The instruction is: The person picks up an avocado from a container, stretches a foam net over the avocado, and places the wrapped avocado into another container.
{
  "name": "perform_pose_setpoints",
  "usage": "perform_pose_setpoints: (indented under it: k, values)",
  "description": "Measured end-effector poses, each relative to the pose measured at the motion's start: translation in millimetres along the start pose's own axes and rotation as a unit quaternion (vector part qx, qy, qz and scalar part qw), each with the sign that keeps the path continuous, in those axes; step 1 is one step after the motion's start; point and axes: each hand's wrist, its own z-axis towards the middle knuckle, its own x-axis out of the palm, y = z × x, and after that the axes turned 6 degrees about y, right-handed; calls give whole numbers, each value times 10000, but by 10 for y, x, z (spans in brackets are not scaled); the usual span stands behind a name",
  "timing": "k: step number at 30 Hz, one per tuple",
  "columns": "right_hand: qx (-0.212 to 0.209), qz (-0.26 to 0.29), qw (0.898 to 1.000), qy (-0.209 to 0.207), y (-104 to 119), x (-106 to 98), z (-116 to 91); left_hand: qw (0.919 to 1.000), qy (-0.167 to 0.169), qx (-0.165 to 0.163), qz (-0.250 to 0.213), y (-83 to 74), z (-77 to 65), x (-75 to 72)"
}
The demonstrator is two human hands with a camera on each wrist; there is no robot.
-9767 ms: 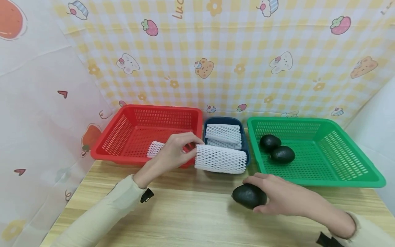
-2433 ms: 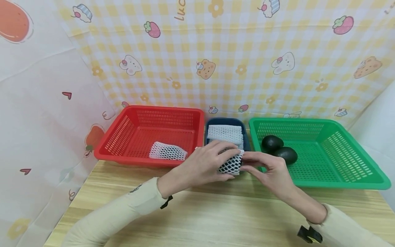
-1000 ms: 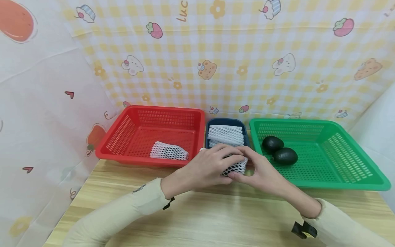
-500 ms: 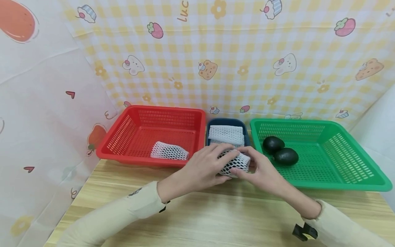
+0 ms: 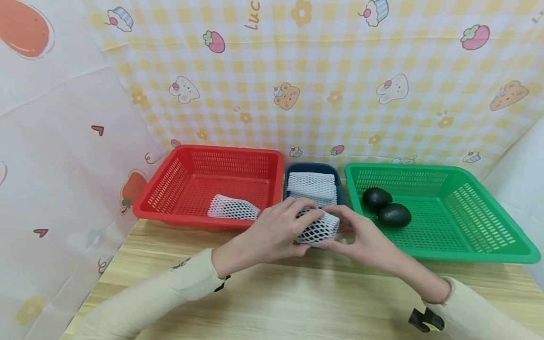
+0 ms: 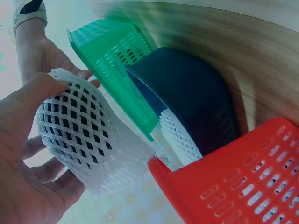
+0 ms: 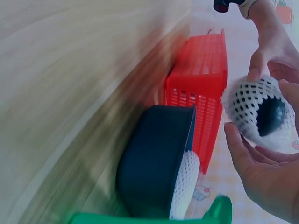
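Observation:
A dark avocado shows through the mesh of a white foam net sleeve [image 5: 318, 228], which is stretched round it. My left hand [image 5: 272, 229] grips the sleeved avocado, thumb on one side and fingers on the other, as the left wrist view shows. At the sleeve's right end, the thumb and fingers of my right hand [image 5: 365, 236] hold the rim. The right wrist view shows the avocado's dark end [image 7: 271, 116] through the sleeve's opening. In the left wrist view the sleeve's other end [image 6: 126, 158] extends loosely past the fruit.
A red basket [image 5: 144, 210] at left holds a netted piece [image 5: 233, 208]. Foam net sleeves [image 5: 311, 185] lie in a dark blue bin [image 5: 312, 166] in the middle. Two avocados [image 5: 394, 215] sit in the green basket [image 5: 459, 212] at right. The wooden table [image 5: 289, 302] runs in front.
Earlier the left hand held the sleeve flat and the right hand held the avocado separately; now the avocado is inside. Over the last second the bundle shifted slightly left in both hands.

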Motion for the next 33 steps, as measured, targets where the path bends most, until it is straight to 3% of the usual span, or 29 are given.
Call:
perform_pose_setpoints:
  k: [11,17,24,33]
  values:
    - [-23,-1289,9912,-299,-127,-400,-247,9999,24,-40,-159,91,-70,-48]
    - [465,-1890,9808,-104,-114,-561,-388,9994,-132,12,-329,115,-79,-107]
    - [792,-1783,9784,683,-119,-615,-424,9982,-387,90,-440,173,-66,-204]
    - [925,-1794,9747,956,-121,-645,-396,9984,-439,-89,-339,364,-105,-407]
